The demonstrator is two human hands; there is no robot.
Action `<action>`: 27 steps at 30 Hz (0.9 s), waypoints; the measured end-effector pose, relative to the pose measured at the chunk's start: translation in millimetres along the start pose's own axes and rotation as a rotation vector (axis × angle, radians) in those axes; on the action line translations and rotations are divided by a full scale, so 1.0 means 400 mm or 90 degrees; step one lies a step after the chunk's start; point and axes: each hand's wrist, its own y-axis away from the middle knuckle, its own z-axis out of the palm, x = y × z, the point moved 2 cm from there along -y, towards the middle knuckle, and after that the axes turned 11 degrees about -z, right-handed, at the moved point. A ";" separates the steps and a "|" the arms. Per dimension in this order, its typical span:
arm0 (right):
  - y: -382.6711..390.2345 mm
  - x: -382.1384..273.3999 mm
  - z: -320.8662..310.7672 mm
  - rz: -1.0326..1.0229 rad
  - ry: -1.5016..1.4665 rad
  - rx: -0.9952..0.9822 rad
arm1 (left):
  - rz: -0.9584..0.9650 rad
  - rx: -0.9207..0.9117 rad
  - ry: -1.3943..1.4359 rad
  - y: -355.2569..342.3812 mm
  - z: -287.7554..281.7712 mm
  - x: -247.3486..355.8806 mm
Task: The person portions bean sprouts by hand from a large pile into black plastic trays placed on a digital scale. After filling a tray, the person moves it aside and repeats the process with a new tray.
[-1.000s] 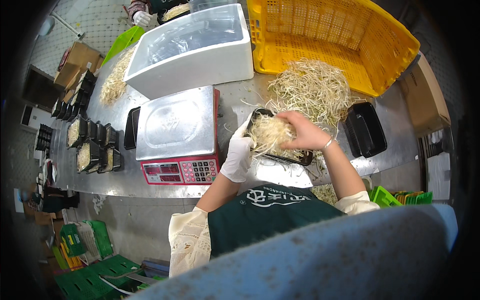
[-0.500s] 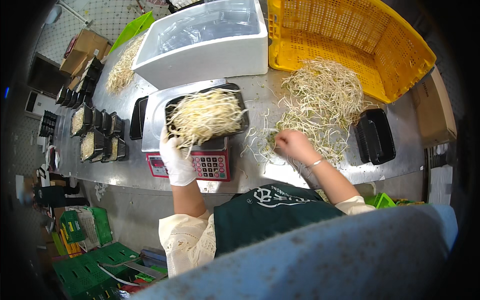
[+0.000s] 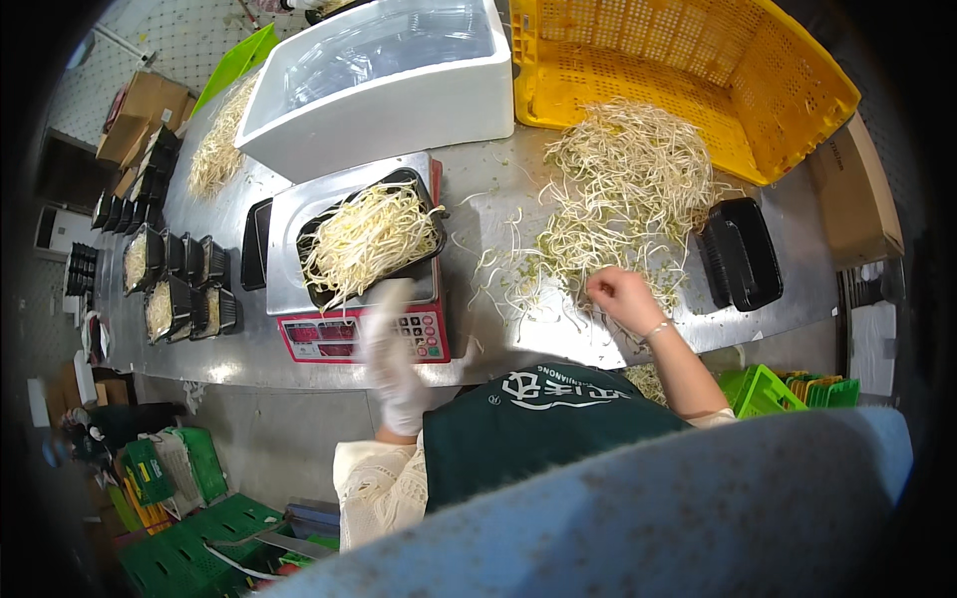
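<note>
Loaded tray (image 3: 427, 259) on the scale (image 3: 309, 199)
Let the reading settle untouched; your left hand (image 3: 391, 344) blurs beside the tray (I can't tell its grip), right hand (image 3: 623, 299) curled closed by loose sprouts (image 3: 628, 164).

Metal table (image 3: 498, 209) with sprouts and containers
On it lie a white foam box (image 3: 389, 125) at upper centre, a yellow crate (image 3: 638, 45) upper right, a sprout heap (image 3: 628, 159) right of centre, a black tray (image 3: 748, 259) at right, a red-based scale (image 3: 324, 337) left of centre, filled trays (image 3: 169, 309) at left and another sprout pile (image 3: 221, 145) upper left.
</note>
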 end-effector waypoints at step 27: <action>0.213 0.335 -0.130 0.029 0.035 0.358 | -0.002 -0.348 -0.276 0.087 0.556 -0.228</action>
